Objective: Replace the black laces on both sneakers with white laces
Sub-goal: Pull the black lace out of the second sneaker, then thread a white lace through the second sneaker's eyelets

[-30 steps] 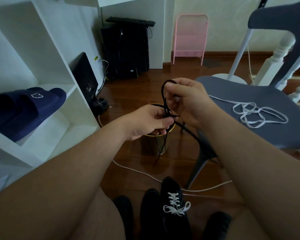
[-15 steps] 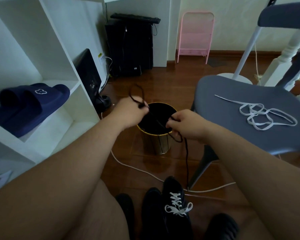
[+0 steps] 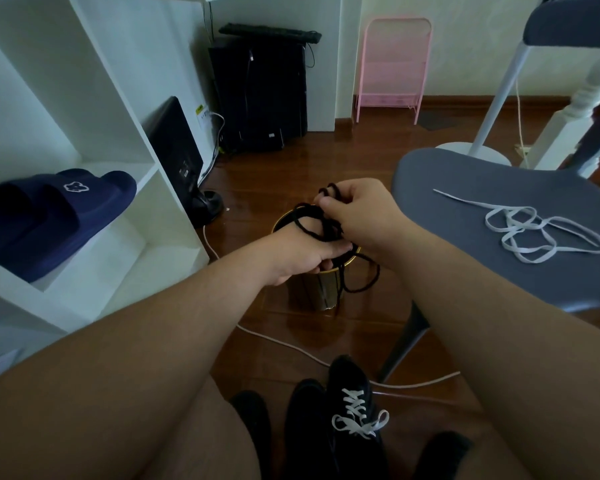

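at the left of the frame we see a white shelf (image 3: 94, 109) holding a navy slipper (image 3: 56, 216). at right, a grey chair (image 3: 499, 244) carries a loose white lace (image 3: 541, 230) on its seat. at centre our left hand (image 3: 302, 254) and right hand (image 3: 361, 216) meet over a gold-rimmed bin (image 3: 323, 289), both with fingers curled round a bunched black lace (image 3: 326, 220), loops dangling beside the bin. at the bottom centre, a black sneaker (image 3: 357, 427) wears a white lace, with another black sneaker (image 3: 305, 431) touching its left side.
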Demonstrator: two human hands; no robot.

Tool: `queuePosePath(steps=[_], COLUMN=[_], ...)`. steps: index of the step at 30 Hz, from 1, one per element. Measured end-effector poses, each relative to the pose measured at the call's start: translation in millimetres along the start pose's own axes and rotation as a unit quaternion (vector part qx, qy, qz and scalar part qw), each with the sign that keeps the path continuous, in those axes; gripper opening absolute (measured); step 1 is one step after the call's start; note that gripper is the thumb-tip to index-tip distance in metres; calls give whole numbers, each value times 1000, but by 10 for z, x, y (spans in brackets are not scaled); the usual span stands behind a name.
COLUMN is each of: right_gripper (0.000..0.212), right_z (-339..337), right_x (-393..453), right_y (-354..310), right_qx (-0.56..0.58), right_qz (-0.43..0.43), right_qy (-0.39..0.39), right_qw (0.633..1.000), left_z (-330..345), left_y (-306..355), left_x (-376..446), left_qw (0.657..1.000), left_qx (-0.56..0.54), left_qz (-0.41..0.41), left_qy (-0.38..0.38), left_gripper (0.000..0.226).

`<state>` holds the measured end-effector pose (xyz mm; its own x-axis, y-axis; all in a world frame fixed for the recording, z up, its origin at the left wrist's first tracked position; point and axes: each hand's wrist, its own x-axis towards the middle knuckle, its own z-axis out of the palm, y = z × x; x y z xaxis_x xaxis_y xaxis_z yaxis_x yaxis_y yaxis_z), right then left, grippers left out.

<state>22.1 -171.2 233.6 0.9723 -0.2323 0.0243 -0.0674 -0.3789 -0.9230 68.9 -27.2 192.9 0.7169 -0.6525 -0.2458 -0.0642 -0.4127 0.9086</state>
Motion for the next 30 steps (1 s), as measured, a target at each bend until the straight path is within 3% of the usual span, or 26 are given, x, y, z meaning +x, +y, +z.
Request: queuePosePath(steps=[2,5,10,12,16,21,25,30], right_gripper=[15,33,38,37,39,39,39,31], right_z=[-53,-133,-119,-60,41,137,253,574], right_x=[75,184,208,207,238,252,115,-275], right_y=[66,194,481,576,758,903,998,1271], right_qx=[-26,-70,-108,-149,-194,-214,-239,-326], right_qz=[-5,21,82,80,74,79,104,139], right_qy=[12,22,-25,-62,-108,-134,-168,-252], right_qw=[1000,997,990,984,972,964,951,901], left_z=[-36,-165,-318,-304,-151,-174,-316,-318], left_y=[-31,-12,67,0,-310,-553,-455,-271], left_x=[92,295,754,871,975,971,802,507], left_qw=[1000,997,972,962,970,967,958,973], left_qx=[7,7,-14,-6,17,44,-66,-63], left_qz=[-7,-53,-29,-29,-89,-197,-198,-160], left_qy=[12,53,235,270,227,156,197,156], left_gripper=[8,7,4,5,7,74,53,37])
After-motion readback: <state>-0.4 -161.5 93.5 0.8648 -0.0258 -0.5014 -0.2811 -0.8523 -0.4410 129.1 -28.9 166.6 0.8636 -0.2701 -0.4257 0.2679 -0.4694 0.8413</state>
